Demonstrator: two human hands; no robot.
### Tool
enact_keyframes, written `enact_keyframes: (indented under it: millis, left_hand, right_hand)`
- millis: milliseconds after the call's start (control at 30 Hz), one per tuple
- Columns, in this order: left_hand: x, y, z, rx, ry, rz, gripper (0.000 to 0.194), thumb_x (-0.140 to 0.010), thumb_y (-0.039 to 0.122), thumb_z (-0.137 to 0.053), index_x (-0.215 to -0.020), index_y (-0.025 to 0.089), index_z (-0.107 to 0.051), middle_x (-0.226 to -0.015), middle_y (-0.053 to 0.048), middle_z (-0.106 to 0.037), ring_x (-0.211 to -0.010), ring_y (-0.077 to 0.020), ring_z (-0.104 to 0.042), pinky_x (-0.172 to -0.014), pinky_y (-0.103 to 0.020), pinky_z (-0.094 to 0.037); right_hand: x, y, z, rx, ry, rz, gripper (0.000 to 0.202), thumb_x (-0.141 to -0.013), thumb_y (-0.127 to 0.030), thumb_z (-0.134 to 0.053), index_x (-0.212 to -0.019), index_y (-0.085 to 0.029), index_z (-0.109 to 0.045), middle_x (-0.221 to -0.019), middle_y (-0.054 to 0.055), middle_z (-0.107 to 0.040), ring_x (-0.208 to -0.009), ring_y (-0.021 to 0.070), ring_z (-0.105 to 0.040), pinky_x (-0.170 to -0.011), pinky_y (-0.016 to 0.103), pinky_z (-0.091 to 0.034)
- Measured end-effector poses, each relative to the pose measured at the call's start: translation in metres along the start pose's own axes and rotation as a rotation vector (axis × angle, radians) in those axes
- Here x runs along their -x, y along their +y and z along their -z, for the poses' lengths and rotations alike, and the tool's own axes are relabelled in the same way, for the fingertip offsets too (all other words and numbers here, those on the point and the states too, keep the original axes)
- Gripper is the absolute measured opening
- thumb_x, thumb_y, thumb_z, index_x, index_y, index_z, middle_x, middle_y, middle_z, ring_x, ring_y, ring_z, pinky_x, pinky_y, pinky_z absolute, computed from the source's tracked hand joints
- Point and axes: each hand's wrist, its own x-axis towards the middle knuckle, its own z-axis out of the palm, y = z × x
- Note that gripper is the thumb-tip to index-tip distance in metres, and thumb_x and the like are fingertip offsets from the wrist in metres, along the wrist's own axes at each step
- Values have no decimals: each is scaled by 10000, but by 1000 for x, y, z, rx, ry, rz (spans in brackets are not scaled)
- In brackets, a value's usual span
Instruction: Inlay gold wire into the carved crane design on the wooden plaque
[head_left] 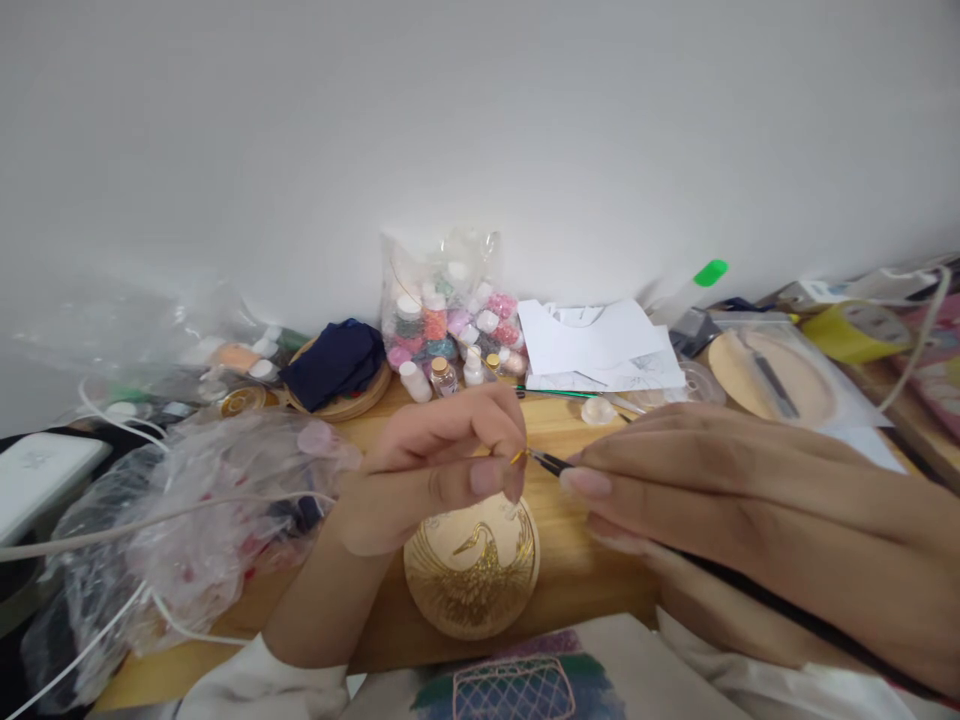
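Observation:
My left hand [442,465] is closed, thumb and fingertips pinching a tiny piece of golden wire [519,456] in mid-air. From the right, my right hand [697,490] grips black tweezers [551,462], whose metal tips meet the wire at my left fingertips. Below my left hand a round wooden disc [474,590] lies on the table, bearing a golden bird design with fine feather lines. My left fingers cover part of the disc's upper edge.
Crumpled plastic bags [202,520] and white cables fill the left side. Behind stand dark blue cloth [337,365], a bag of small bottles [442,310] and white papers [600,345]. A bagged wooden disc [772,375] and yellow roll [855,332] are at the right.

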Motion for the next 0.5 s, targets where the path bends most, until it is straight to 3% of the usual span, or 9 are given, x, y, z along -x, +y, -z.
enact_keyframes:
  millis: [100,267,500]
  left_hand:
    - [0,0,-1,1,2,0,180,-923,266,-582,-766,179,-577,-697,-17,-493,-663,-133,-489,-582,-265,-403]
    - [0,-2,0,15,7,10,173,-927,258,-580,-773,178,-580,-699,-20,-496,-681,-137,-481,-596,-268,-393]
    - [0,-1,-1,28,-5,9,167,-925,251,-578,-777,174,-577,-712,-16,-492,-680,-131,-476,-594,-261,-395]
  right_hand:
    - [-3,2,5,-51,-51,36,227,-930,-367,-548,-927,-299,-764,-851,3,-756,-768,155,-718,-745,250,-624]
    - [2,-4,-10,-63,136,-37,344,-985,-338,-429,-937,-288,-765,-822,12,-750,-752,148,-712,-764,255,-619]
    - [3,-4,-14,-56,157,-3,335,-986,-299,-434,-890,-286,-755,-845,-2,-751,-744,127,-707,-754,223,-609]
